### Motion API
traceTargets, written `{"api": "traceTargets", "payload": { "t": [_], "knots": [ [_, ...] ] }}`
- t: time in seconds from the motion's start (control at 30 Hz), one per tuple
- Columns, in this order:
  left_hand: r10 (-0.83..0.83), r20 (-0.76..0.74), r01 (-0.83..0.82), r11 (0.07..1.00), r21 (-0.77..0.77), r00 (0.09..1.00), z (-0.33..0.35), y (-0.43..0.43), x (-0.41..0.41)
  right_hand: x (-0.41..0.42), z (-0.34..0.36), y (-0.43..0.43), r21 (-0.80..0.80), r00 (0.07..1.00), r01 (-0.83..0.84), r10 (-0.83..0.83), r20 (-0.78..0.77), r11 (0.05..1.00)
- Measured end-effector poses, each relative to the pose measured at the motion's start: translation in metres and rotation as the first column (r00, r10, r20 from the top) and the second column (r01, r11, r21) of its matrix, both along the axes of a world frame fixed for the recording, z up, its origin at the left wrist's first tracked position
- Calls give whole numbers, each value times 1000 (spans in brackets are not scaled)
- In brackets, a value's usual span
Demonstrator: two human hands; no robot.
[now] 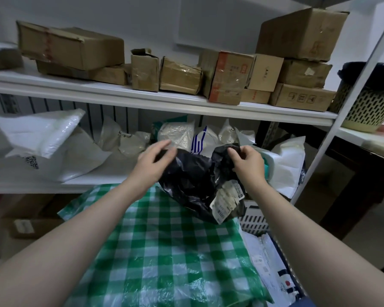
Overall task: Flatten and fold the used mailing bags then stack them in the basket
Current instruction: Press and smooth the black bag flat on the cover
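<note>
Task thing: the black mailing bag (191,180) hangs crumpled in the air between both hands, above the green checked sheet (164,251).
Left hand (155,160): at the bag's upper left corner. It is blurred, but I read thumb and fingers as closed on the edge.
Right hand (248,162): fingers pinched together on the bag's upper right corner.
Handling: I judge it to be thin, limp, slick film, nearly weightless, so it will sag and resist holding a crease.
Where to hold: the two top corners, pulled apart to draw it flat. I would keep off the peeling label (227,200) low on the bag's right side.
White slotted basket (254,220): just below the bag, to its right. Flat white bags (268,258) lie lower still; I cannot tell whether they are inside it.
Lined basket (368,107): well to the right of the bag and above it, with a dark liner; its contents are hidden.
Behind the bag: loose white mailing bags (53,138) on the shelf, cardboard boxes (182,76) one shelf up.
</note>
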State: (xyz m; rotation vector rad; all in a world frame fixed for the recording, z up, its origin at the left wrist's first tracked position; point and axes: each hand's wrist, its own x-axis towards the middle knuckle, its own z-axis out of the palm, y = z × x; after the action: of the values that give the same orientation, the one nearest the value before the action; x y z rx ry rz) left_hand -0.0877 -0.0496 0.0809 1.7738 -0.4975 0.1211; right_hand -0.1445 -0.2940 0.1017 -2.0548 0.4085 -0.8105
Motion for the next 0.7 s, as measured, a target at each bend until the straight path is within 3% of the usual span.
{"api": "traceTargets", "payload": {
  "t": [0.1,0.17,0.23,0.3,0.37,0.43,0.57,0.7],
  "knots": [
    [-82,111,30,910,413,990,3,-10,-12,-1,1,5,73,996,-86,87,-4,994],
    [-50,199,-62,853,518,979,1,-15,-15,-5,1,10,127,980,-196,197,12,972],
    [56,308,-207,850,484,950,-4,-14,-10,-10,1,11,161,964,-264,264,25,951],
    [182,370,-313,889,333,911,-5,-10,-5,-13,0,6,195,978,-208,201,54,958],
    [303,274,-340,936,95,913,-3,-1,-4,-13,-2,-7,246,995,-52,28,99,968],
    [422,141,-416,907,-66,896,-1,12,0,-16,-4,-21,275,988,103,-131,86,956],
    [612,44,-604,788,-120,790,-1,36,13,-21,-13,-39,329,966,251,-260,-17,910],
    [699,-16,-698,712,-71,715,-4,53,25,-20,-26,-46,355,944,330,-307,-122,874]
  ]
}}
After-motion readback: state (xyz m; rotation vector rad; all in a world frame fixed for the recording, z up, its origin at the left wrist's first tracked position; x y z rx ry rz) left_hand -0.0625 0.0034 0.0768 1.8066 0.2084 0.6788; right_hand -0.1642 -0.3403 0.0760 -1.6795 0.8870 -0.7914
